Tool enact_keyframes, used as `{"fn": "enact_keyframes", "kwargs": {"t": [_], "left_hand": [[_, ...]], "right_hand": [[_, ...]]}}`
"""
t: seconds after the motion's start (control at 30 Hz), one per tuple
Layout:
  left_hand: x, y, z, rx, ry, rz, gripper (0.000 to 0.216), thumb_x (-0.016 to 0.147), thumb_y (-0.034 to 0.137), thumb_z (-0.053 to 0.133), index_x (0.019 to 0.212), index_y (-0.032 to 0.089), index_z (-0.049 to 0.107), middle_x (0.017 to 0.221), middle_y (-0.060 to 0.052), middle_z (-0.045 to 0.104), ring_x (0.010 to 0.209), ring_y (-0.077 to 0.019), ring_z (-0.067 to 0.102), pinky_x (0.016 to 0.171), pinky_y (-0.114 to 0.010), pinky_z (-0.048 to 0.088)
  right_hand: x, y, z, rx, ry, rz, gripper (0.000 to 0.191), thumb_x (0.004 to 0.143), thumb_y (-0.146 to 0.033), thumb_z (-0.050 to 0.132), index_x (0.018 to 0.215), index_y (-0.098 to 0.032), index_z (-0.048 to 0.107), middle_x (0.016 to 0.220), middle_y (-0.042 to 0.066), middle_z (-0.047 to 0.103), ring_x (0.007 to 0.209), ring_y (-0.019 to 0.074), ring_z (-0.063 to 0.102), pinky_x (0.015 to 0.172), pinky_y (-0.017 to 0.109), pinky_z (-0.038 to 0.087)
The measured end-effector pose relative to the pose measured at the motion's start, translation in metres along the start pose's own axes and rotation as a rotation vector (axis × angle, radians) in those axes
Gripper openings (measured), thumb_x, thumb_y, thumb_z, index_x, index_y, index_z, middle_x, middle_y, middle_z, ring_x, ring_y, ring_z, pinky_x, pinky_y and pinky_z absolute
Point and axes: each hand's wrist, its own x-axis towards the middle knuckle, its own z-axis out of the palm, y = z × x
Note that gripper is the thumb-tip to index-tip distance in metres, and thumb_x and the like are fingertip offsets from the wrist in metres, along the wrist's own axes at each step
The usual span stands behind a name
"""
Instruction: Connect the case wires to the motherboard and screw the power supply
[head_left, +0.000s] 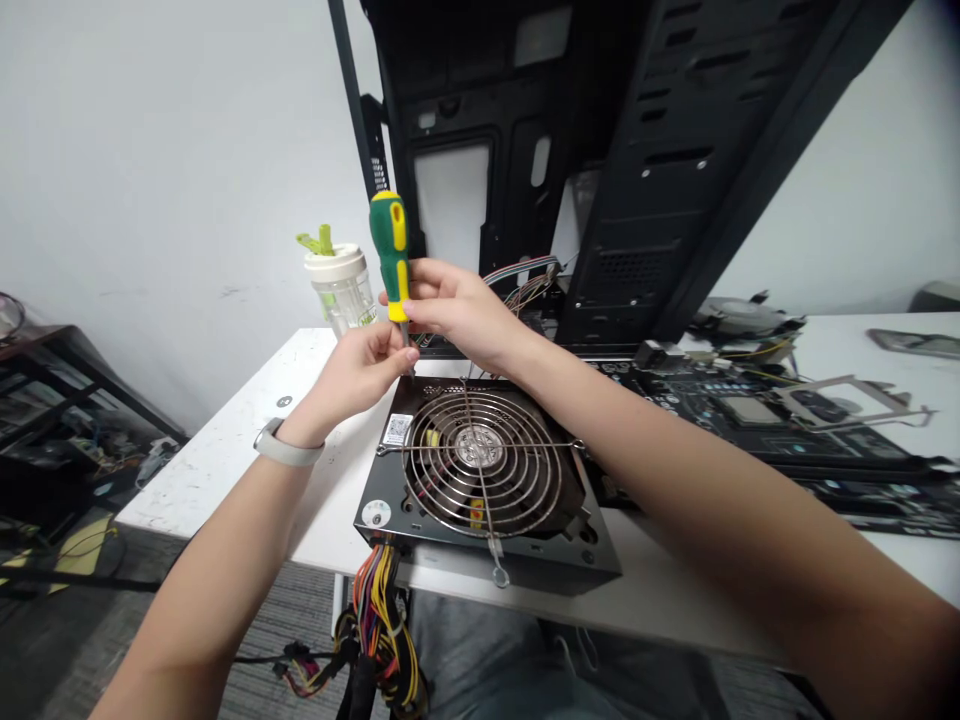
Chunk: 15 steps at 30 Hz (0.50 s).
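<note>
My right hand (457, 310) grips the lower end of a green and yellow screwdriver (391, 245), which stands upright above the table. My left hand (360, 370) is closed in a pinch just under that grip, at the screwdriver's shaft; what its fingertips hold is hidden. Below both hands lies a black power supply (382, 480) with a round wire fan grille (487, 460) facing up. A bundle of coloured cables (379, 620) hangs from its near side over the table edge.
An open black computer case (600, 150) stands behind the power supply. A motherboard (750, 410) and loose parts lie on the white table (225, 450) to the right. A clear lidded jar (341, 285) stands at the back left. A dark shelf (52, 400) is at far left.
</note>
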Motion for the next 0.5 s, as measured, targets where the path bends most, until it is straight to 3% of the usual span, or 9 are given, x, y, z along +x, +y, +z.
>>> {"fn": "enact_keyframes", "kwargs": {"t": [0.1,0.23,0.33,0.5], "left_hand": [[0.001,0.0,-0.004,-0.04,-0.075,0.037,0.037,0.083,0.047,0.062,0.066,0.017,0.049,0.066,-0.002,0.057,0.063,-0.0128,0.05,0.059,-0.026,0.038],[0.001,0.0,-0.001,-0.081,-0.117,0.056,0.036,0.084,0.047,0.06,0.068,0.015,0.055,0.069,-0.003,0.059,0.066,-0.0131,0.051,0.063,-0.027,0.04],[0.0,-0.002,0.005,-0.062,-0.056,-0.002,0.031,0.08,0.044,0.064,0.072,0.015,0.056,0.07,-0.002,0.058,0.066,-0.0133,0.05,0.063,-0.027,0.04],[-0.001,-0.006,0.011,-0.063,0.063,-0.056,0.031,0.074,0.038,0.07,0.065,0.017,0.049,0.062,0.001,0.053,0.057,-0.0105,0.045,0.055,-0.025,0.035]], "right_hand": [[0.0,-0.001,0.001,0.052,-0.01,0.034,0.035,0.076,-0.006,0.055,0.109,-0.016,0.052,0.089,0.001,0.065,0.078,0.0141,0.062,0.076,0.034,0.056],[0.0,0.0,0.002,0.001,0.015,-0.004,0.029,0.07,-0.008,0.065,0.095,-0.015,0.054,0.086,0.0,0.063,0.077,0.013,0.06,0.072,0.029,0.056],[0.001,0.0,0.0,-0.066,0.038,-0.002,0.03,0.068,-0.009,0.067,0.093,-0.017,0.052,0.084,-0.001,0.061,0.074,0.0138,0.059,0.069,0.031,0.056],[0.001,-0.002,0.001,-0.136,0.083,-0.024,0.03,0.065,-0.008,0.07,0.087,-0.017,0.051,0.085,0.0,0.06,0.078,0.0146,0.059,0.084,0.037,0.054]]}}
